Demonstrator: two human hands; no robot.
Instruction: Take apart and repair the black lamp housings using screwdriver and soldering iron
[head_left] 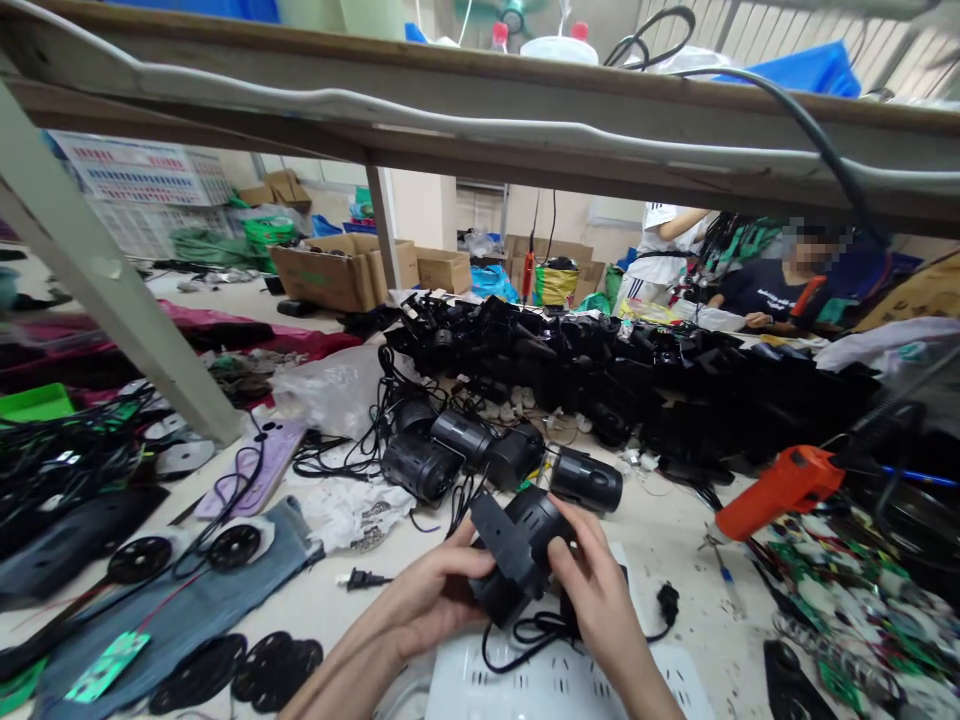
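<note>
- Black cylindrical housings (424, 467) lay across the pale worktable (660, 530).
- The left hand (448, 590) clasped one side of a black device (517, 545), the right hand (596, 575) the other.
- It was above a white socket panel (517, 685).

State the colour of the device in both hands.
The device is black, best seen in the head view.

The gadget (517, 550) in front is all black, and so are the round ones (421, 467) behind it. The power strip (540, 690) is white with little dark slots. I see a bright orange screwdriver (780, 490), a light purple phone (259, 462), a green circuit board (109, 665) and a blue-grey cloth (240, 595). The bench (652, 540) is creamy white. Far back, a person's white clothes (649, 268) seem to have black stripes.
</note>
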